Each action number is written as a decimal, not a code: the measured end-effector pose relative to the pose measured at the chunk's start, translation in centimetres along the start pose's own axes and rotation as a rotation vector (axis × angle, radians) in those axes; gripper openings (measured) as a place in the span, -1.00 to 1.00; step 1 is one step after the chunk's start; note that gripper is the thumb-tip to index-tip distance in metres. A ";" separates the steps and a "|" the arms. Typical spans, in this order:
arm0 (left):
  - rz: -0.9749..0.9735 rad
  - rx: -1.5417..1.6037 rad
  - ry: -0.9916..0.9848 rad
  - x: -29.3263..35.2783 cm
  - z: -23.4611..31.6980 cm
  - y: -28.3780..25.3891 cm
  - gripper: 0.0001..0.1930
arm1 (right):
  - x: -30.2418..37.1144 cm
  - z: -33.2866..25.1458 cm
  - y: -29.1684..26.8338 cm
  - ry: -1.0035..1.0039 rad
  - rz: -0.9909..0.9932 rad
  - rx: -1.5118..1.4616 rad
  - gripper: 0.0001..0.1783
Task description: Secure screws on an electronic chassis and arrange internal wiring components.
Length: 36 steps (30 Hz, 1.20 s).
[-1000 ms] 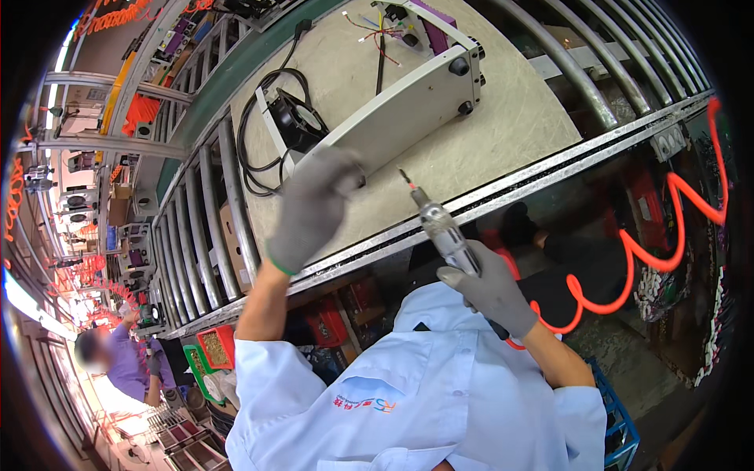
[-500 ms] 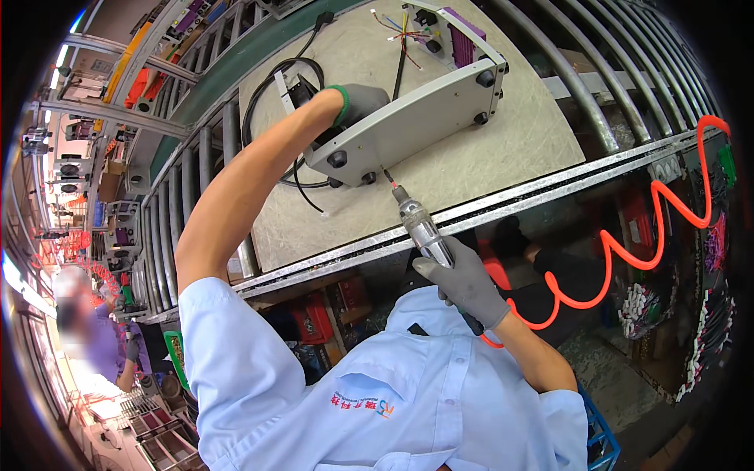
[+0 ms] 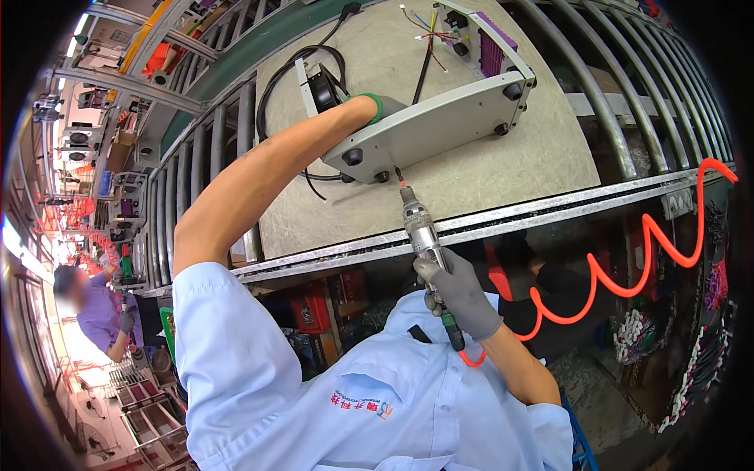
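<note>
Gloved left hand (image 3: 385, 106) grips the edge of a tilted grey metal chassis (image 3: 436, 125) holding loose wires (image 3: 428, 35); gloved right hand (image 3: 459, 294) is wrapped around a pneumatic screwdriver (image 3: 420, 228), tip at the chassis underside.

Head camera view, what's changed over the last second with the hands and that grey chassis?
The left hand reached from mid-air over the board to the grey chassis and took hold of its upper edge, tilting it up. The right hand brought the pneumatic screwdriver forward, so its tip now meets the chassis underside near a black foot. The coiled orange air hose and right-hand grip stayed as before.
</note>
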<state>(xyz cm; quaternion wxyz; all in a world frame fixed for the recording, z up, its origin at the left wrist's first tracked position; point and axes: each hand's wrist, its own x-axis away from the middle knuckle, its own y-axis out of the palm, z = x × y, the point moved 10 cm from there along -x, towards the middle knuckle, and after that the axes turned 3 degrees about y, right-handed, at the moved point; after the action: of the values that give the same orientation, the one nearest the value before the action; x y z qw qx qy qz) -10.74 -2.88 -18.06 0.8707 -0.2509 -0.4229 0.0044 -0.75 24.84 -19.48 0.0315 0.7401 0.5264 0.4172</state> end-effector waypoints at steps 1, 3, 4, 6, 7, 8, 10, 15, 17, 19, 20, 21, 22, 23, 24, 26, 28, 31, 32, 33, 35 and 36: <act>-0.002 -0.003 -0.003 0.0 -0.1 0.0 -0.39 | -0.1 0.4 -0.1 0.019 0.023 -0.003 -0.66; -0.002 -0.006 -0.010 0.0 -0.2 -0.1 -0.40 | -0.2 0.6 0.4 -0.002 0.002 -0.022 -0.66; -0.005 -0.009 -0.011 -0.1 -0.2 -0.1 -0.40 | -0.3 0.8 0.4 0.015 0.007 -0.043 -0.67; -0.009 -0.011 -0.018 -0.1 -0.3 -0.1 -0.40 | -0.3 0.7 0.4 -0.010 0.006 -0.046 -0.67; -0.012 -0.015 -0.020 -0.1 -0.3 -0.1 -0.40 | -0.3 0.9 0.3 0.008 0.010 -0.046 -0.66; -0.014 -0.016 -0.023 -0.1 -0.3 -0.1 -0.41 | -0.3 0.7 0.3 -0.018 0.004 -0.050 -0.66; -0.016 -0.017 -0.027 0.0 -0.4 0.0 -0.41 | -0.2 0.9 0.3 -0.002 0.003 -0.043 -0.66; -0.016 -0.022 -0.027 0.1 -0.6 -0.2 -0.42 | -0.4 0.9 0.4 -0.012 0.004 -0.047 -0.66; -0.018 -0.025 -0.028 0.1 -0.7 -0.2 -0.42 | -0.5 1.2 0.4 0.000 0.007 -0.056 -0.66; -0.019 -0.023 -0.028 0.0 -0.7 -0.2 -0.42 | -0.6 1.4 0.6 0.005 -0.002 -0.084 -0.66; -0.018 -0.022 -0.031 -0.1 -0.8 -0.2 -0.42 | -0.6 1.3 0.6 -0.016 -0.004 -0.085 -0.66; -0.018 -0.021 -0.031 -0.1 -0.8 -0.2 -0.42 | -0.6 1.3 0.6 -0.016 -0.008 -0.084 -0.66; -0.020 -0.022 -0.033 -0.2 -0.8 -0.2 -0.43 | -0.6 1.4 0.6 -0.017 -0.012 -0.084 -0.67; -0.019 -0.023 -0.035 -0.3 -0.8 -0.2 -0.43 | -0.7 1.4 0.6 -0.016 -0.012 -0.086 -0.67; -0.021 -0.026 -0.035 -0.3 -0.7 -0.3 -0.43 | -0.7 1.3 0.6 -0.022 -0.010 -0.080 -0.67; -0.022 -0.029 -0.036 -0.5 -0.6 -0.3 -0.43 | -0.7 1.2 0.5 -0.028 -0.007 -0.072 -0.67; -0.024 -0.031 -0.035 -0.5 -0.6 -0.3 -0.43 | -0.7 1.4 0.5 -0.007 -0.001 -0.068 -0.68; -0.024 -0.038 -0.036 -0.5 -0.5 -0.4 -0.44 | -0.7 1.3 0.4 -0.018 -0.001 -0.069 -0.68; -0.027 -0.040 -0.037 -0.5 -0.4 -0.4 -0.44 | -0.7 1.3 0.4 -0.018 0.001 -0.070 -0.68; -0.027 -0.043 -0.036 -0.5 -0.4 -0.4 -0.44 | -0.7 1.3 0.4 -0.019 -0.002 -0.073 -0.68; -0.027 -0.047 -0.035 -0.4 -0.3 -0.4 -0.44 | -0.7 1.3 0.5 -0.021 -0.005 -0.074 -0.68; -0.028 -0.048 -0.037 -0.4 -0.3 -0.4 -0.44 | -0.7 1.3 0.5 -0.024 -0.004 -0.073 -0.68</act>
<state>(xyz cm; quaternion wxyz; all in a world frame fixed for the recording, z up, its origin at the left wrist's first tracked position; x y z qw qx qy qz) -10.84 -3.43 -18.37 0.8565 -0.2656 -0.4425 -0.0133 0.37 24.59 -20.49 0.0658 0.7423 0.5120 0.4272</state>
